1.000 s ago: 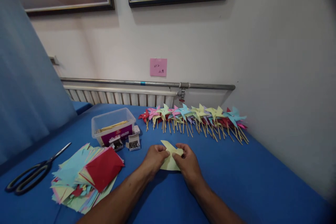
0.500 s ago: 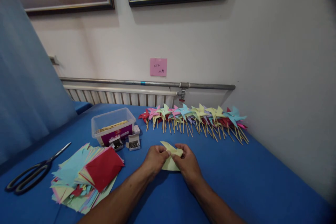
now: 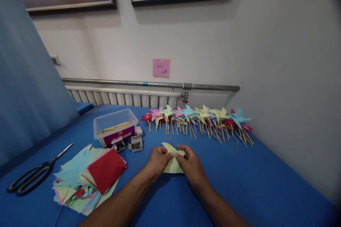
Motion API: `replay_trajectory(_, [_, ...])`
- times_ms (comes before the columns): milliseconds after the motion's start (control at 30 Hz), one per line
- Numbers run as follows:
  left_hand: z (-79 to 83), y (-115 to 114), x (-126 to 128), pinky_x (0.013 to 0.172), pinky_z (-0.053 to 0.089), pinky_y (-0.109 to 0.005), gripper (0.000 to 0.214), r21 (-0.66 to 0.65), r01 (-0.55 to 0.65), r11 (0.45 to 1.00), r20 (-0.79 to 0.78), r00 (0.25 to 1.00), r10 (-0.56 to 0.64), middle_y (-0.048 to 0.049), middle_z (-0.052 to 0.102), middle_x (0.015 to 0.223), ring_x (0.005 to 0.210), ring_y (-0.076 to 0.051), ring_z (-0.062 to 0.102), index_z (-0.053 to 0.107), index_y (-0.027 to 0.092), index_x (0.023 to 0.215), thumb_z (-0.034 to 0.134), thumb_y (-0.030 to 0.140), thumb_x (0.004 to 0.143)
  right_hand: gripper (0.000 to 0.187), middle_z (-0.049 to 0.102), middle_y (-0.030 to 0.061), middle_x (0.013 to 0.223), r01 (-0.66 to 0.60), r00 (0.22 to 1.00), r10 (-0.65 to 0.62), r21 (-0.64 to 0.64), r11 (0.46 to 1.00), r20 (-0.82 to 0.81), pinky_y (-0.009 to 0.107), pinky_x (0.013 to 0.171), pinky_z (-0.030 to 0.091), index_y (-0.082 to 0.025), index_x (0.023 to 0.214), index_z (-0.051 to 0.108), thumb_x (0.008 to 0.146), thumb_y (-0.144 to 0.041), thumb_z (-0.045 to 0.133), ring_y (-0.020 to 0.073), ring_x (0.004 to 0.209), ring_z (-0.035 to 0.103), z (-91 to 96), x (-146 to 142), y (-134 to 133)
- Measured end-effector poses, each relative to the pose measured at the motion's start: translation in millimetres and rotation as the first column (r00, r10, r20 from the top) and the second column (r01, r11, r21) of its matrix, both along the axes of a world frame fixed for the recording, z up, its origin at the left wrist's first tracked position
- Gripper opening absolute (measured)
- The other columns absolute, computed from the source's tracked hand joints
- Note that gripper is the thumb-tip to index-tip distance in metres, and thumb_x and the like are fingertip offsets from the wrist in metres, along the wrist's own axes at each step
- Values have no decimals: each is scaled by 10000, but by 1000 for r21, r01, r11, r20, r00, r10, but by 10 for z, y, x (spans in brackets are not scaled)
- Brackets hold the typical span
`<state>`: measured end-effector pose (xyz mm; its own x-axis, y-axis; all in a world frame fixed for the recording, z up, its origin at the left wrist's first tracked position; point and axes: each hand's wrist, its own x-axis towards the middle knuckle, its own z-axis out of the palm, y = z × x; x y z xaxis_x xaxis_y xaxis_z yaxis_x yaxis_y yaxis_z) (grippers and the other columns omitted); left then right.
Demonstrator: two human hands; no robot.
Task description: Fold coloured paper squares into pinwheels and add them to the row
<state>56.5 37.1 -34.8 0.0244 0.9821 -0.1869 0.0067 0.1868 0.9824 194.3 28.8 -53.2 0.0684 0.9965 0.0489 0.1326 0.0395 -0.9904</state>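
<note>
Ideally, the left hand [image 3: 156, 161] and right hand [image 3: 192, 166], both pinching the pale yellow paper [image 3: 173, 166] between them over the blue tabletop [image 3: 234, 177], press near its middle lightly enough that its flaps bend without creasing.

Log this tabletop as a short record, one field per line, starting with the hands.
Left hand: pinches a pale yellow paper sheet
Right hand: pinches the same sheet
Stock: multicoloured paper pile, red sheet on top
Tool: black-handled metal scissors, left of the pile
Container: clear rectangular plastic tub holding wooden sticks
Small parts: shiny metal bits in open white cardboard boxes
Row: multicoloured paper pinwheels toward the far edge of the blue table
</note>
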Motion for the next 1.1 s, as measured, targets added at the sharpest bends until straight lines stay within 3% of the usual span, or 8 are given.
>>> replay_trajectory(500, [0, -6, 21, 442, 272, -219, 170, 9, 13, 1000, -13, 1000, -13, 47, 497, 474, 420, -82, 393, 525, 173, 579, 645, 158, 698, 366, 701, 31, 776, 82, 984, -91, 63, 995, 151, 293, 581, 470, -201, 1049, 668, 715, -348, 651, 214, 678, 638, 79, -10, -42])
replay_trajectory(733, [-16, 13, 24, 447, 291, -221, 138, -24, 34, 999, 71, 997, -32, 41, 481, 465, 413, -87, 399, 536, 170, 595, 580, 159, 724, 358, 711, 44, 809, 101, 976, -114, 80, 992, 188, 294, 587, 472, -190, 1051, 669, 724, -331, 635, 217, 694, 640, 88, -11, -42])
replay_trajectory(1100, [9, 6, -10, 434, 237, -225, 188, 4, 63, 998, -28, 998, -63, 56, 456, 447, 402, -75, 342, 531, 169, 574, 609, 209, 740, 366, 687, 23, 728, 98, 973, -113, 83, 992, 201, 287, 561, 466, -179, 1052, 653, 722, -333, 622, 207, 644, 630, 112, -4, -52])
